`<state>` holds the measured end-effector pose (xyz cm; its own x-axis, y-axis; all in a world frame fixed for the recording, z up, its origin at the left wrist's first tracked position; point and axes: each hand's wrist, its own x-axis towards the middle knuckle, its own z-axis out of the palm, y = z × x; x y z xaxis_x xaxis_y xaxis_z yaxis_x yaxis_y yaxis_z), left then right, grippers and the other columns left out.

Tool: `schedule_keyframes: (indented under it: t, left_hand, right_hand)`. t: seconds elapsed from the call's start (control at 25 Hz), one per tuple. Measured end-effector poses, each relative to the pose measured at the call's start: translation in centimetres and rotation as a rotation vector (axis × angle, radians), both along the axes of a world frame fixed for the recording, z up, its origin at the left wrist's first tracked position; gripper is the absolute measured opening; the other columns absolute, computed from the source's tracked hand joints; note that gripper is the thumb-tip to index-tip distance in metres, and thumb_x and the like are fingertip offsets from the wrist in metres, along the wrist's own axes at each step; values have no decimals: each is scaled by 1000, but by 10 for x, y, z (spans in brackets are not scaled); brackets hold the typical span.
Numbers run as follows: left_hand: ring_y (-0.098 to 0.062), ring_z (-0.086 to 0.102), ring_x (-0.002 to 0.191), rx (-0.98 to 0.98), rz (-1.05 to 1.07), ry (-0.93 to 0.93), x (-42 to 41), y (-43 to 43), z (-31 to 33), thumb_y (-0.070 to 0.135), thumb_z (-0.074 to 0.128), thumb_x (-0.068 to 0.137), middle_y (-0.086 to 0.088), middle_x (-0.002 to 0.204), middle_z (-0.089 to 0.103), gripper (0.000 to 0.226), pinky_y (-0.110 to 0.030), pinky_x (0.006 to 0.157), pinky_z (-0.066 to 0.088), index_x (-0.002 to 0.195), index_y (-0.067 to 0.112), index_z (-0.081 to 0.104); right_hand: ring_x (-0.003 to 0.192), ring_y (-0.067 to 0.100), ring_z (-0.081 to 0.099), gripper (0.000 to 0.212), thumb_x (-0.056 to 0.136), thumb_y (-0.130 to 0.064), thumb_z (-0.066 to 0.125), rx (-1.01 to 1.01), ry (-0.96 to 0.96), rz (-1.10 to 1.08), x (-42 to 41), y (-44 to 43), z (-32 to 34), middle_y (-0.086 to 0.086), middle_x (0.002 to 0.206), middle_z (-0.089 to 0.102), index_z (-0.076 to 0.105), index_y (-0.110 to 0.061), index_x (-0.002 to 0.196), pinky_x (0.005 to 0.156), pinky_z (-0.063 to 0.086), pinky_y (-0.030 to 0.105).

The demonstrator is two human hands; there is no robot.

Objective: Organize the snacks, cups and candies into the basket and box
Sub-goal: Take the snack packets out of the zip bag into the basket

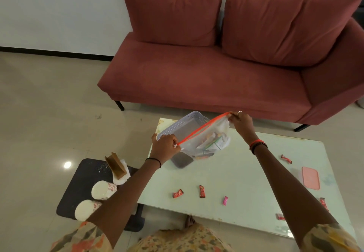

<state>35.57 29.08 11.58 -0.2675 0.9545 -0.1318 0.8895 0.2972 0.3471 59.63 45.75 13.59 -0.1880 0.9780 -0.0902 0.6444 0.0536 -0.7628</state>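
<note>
The left hand (166, 145) and right hand (241, 121) each pinch the zip bag (208, 139) over the basket (183, 123). The candy (201, 191) wrapper print is unreadable.

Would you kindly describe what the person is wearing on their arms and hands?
The left hand has a thin black band at the wrist. The right hand wears a silver ring and red and black bracelets at the wrist. Short cream sleeves patterned in orange and grey cover both upper arms.

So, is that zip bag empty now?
Not empty. Wrapped snacks show through the zip bag, bunched in its lower part, while the left hand and right hand pinch the ends of its orange strip.
</note>
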Motion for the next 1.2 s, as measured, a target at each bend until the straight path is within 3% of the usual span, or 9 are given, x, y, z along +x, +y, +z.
schedule_keyframes:
  t: [0.12, 0.24, 0.32, 0.4, 0.56, 0.76, 0.96, 1.08, 1.2]
  left_hand:
    - [-16, 62, 95, -61, -19, -110, -1, 6, 5, 28, 49, 85, 7, 95, 71, 18, -47, 106, 26, 90, 22, 66]
    - [-16, 61, 104, -26, -138, -152, 6, 20, 13, 29, 43, 92, 5, 106, 72, 27, -42, 100, 34, 103, 26, 67]
    - [-17, 62, 90, 17, -166, -139, 13, 31, 17, 24, 39, 94, 3, 92, 71, 28, -38, 92, 39, 91, 25, 67]
    - [-19, 58, 78, 46, -144, -125, 18, 40, 19, 20, 39, 94, 1, 79, 66, 30, -35, 82, 37, 84, 23, 67]
    - [-23, 46, 61, -2, -153, -84, 22, 45, 21, 25, 44, 92, -9, 69, 63, 33, -29, 63, 33, 76, 11, 68]
    - [-15, 31, 46, 53, -97, -206, 16, 45, 26, 16, 49, 89, -1, 48, 35, 38, -19, 43, 18, 52, 8, 43]
    - [-20, 39, 48, 28, 0, -344, 17, 43, 21, 5, 49, 85, -13, 50, 46, 33, -22, 46, 26, 51, 4, 47]
    - [-19, 40, 44, 28, 67, -405, 20, 34, 12, 3, 50, 83, -14, 49, 50, 31, -23, 48, 31, 52, -1, 51]
    - [-19, 43, 48, 76, 119, -422, 12, 22, 7, 7, 54, 86, -22, 54, 51, 31, -30, 53, 37, 59, -8, 58]
  right_hand:
    - [86, 25, 66, 20, 93, -12, 56, 31, -17, 170, -7, -4, 7, 18, 94, 73, 70, 1, 99, 79, 47, 29]
    - [66, 1, 50, 20, 93, -10, 56, 76, -66, 248, -13, -5, 12, -9, 76, 68, 71, -2, 105, 62, 36, 8]
    - [56, -5, 45, 21, 93, -8, 56, 108, -82, 275, -14, -3, 15, -26, 66, 54, 72, -4, 106, 57, 35, -2]
    - [67, -4, 55, 23, 94, -7, 54, 129, -78, 323, -13, -5, 21, -18, 74, 65, 71, -5, 109, 66, 37, -2]
    - [101, 24, 66, 24, 95, -7, 52, 138, -62, 363, -13, -6, 23, 10, 107, 73, 70, -7, 111, 88, 49, 32]
    - [104, 26, 66, 23, 93, -5, 53, 87, -93, 333, -9, -13, 14, 11, 110, 72, 71, -4, 109, 81, 42, 11]
    - [102, 32, 67, 23, 88, 5, 51, 201, -126, 308, -19, -33, 3, 20, 106, 71, 71, 5, 101, 93, 49, 34]
    - [106, 25, 66, 35, 87, 5, 50, 222, -258, 606, -48, -62, -4, 10, 115, 70, 68, -9, 113, 94, 47, 28]
    - [125, 26, 51, 59, 84, 10, 49, 242, -480, 935, -66, -92, -30, 12, 137, 54, 50, -17, 136, 98, 49, 37]
